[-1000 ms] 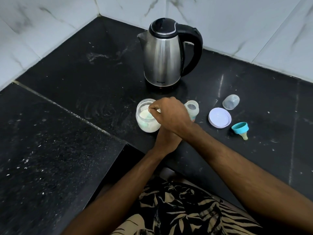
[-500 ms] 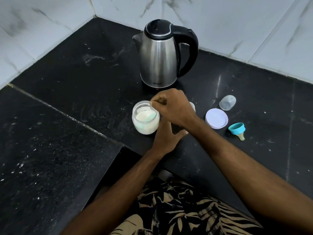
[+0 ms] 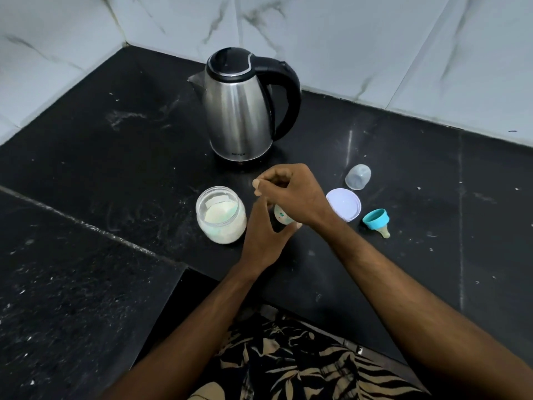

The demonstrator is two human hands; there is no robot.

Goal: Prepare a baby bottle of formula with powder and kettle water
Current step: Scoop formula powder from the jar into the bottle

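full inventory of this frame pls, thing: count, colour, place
kettle: 1, steel and black, back of counter
powder jar: 1, clear, white powder, open, left of the hands
baby bottle: 1, clear, mostly hidden between the hands
jar lid: 1, white, right of the hands
clear cap: 1, on its side, behind lid
teat ring: 1, teal, right of lid
counter: 1, black
left hand: 1, around bottle
right hand: 1, fingers curled above bottle

Brushed-steel kettle [image 3: 239, 116] with glossy black plastic handle stands on polished, speckled black stone counter [image 3: 86, 174].
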